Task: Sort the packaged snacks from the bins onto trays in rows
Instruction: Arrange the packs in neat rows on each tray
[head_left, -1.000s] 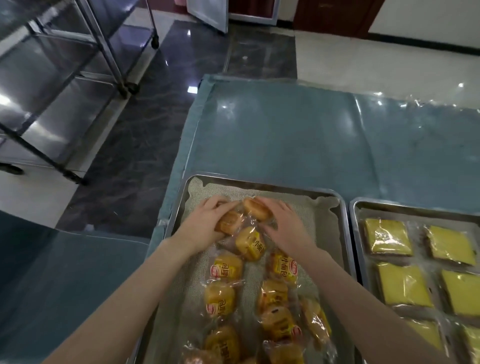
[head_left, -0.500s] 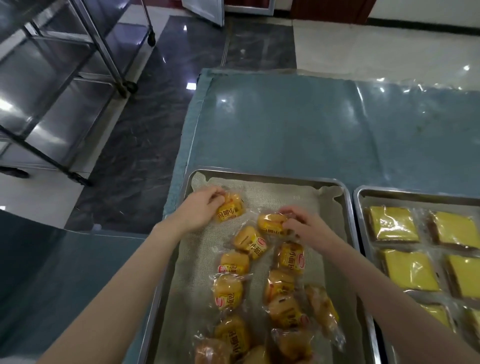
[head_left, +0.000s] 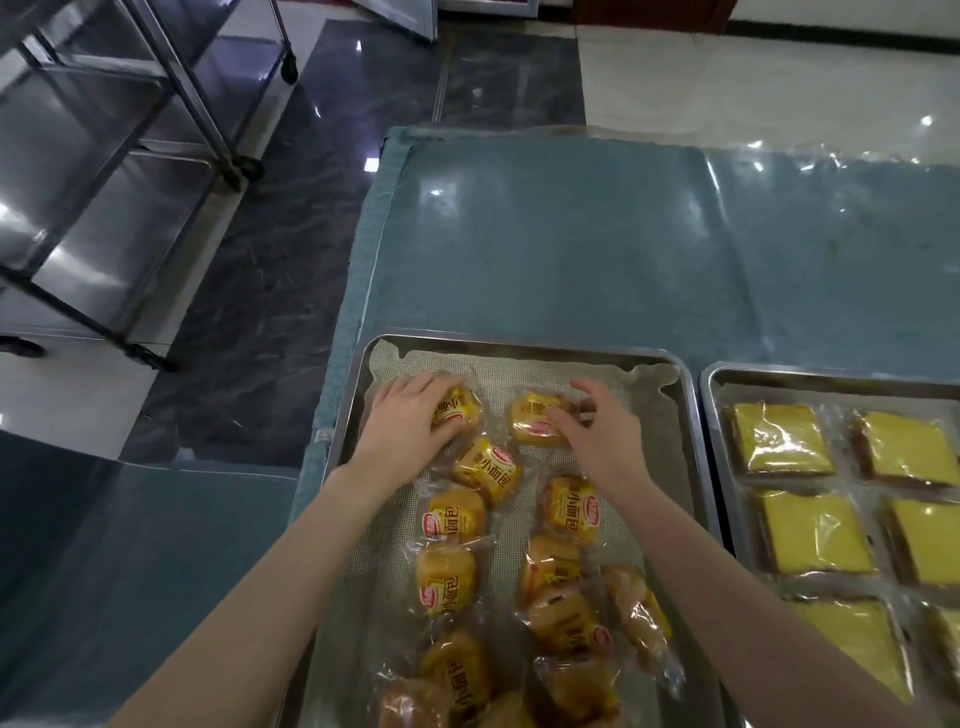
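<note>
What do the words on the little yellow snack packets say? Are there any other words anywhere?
"小面包": big dark letters on the bun packet below the right hand.
"小面包": also on the tilted packet by the left hand.
Red oval logo: white brand letters, too blurred to read.
Yellow cake packets on the right tray: no readable words.

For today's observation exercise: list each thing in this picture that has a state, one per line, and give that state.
Left hand: on a wrapped bun at the far left of the tray.
Right hand: on a wrapped bun beside it.
Left tray: lined, partly filled, buns in rough rows.
Right tray: holds yellow cake packs in neat rows.
All packs: sealed.
</note>
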